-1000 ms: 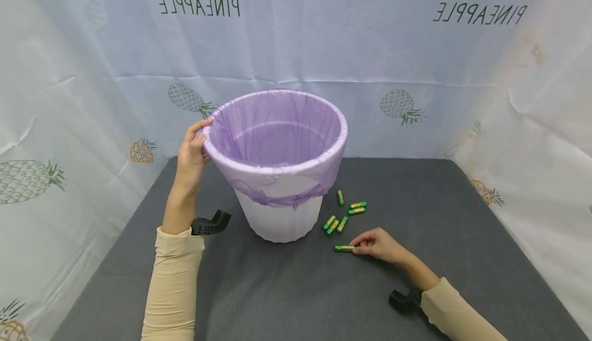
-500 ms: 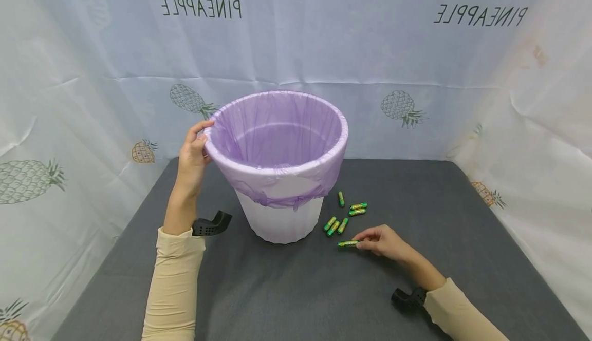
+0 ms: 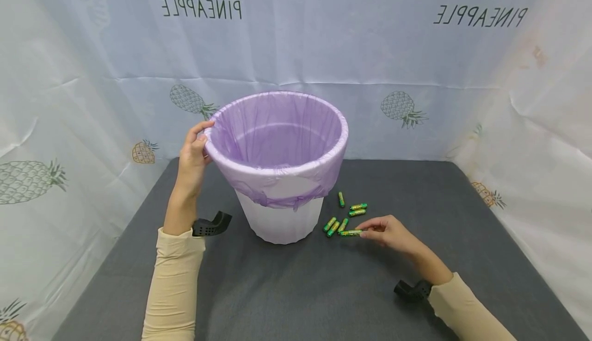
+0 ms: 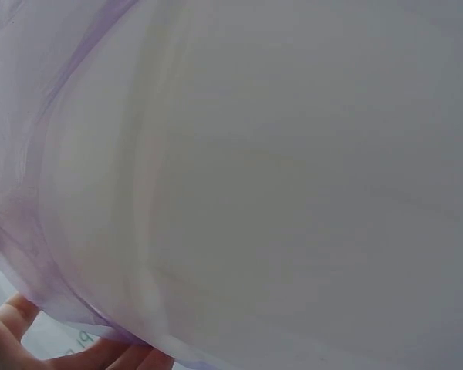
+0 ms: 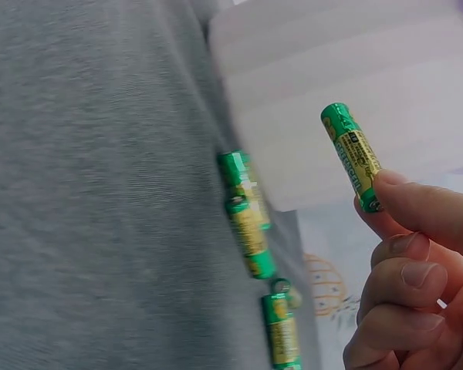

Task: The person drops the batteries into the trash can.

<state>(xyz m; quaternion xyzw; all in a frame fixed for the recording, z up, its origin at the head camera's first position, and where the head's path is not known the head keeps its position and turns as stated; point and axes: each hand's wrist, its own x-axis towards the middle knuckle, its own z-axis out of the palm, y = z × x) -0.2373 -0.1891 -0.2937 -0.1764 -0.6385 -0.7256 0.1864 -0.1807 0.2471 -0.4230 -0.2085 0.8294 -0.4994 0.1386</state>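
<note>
Left hand (image 3: pixel 190 151): fingers grip the rim of the bin (image 3: pixel 287 223), presumably to steady it | Right hand (image 3: pixel 387 232): fingers pinch a battery (image 5: pixel 349 146) by one end, apparently above the tabletop (image 3: pixel 277 295), leaving most exposed | Six other batteries (image 3: pixel 333 228): beside the bin, seemingly within reach

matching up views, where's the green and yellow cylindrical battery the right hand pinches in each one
Head: green-and-yellow cylindrical battery right of centre, below middle.
Left wrist: not in it.
Right wrist: right of centre, upper half.
Shared landmark: round white purple-lined bin, in all three.
</note>
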